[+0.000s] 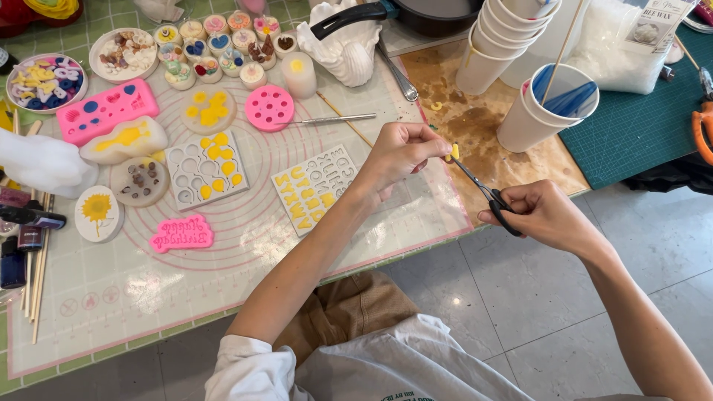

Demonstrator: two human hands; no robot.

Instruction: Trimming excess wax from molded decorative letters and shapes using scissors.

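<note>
My left hand (401, 152) pinches a small yellow wax piece (454, 151) between thumb and fingertips above the table's right part. My right hand (538, 215) grips the black handles of small scissors (483, 191), whose thin blades reach up to the yellow piece. Both hands hover over the edge of the translucent work mat (245, 252) and a stained brown board (483, 126). Just left of my left hand lies a clear letter mould (316, 187) partly filled with yellow wax.
Pink, white and clear silicone moulds (108, 110) cover the mat, with small filled cups (212, 48) at the back. Stacked paper cups (553, 104) with sticks stand right, beside a bag of white pellets (631, 44) and a dark pan (423, 15). Wooden sticks and bottles (26, 245) lie left.
</note>
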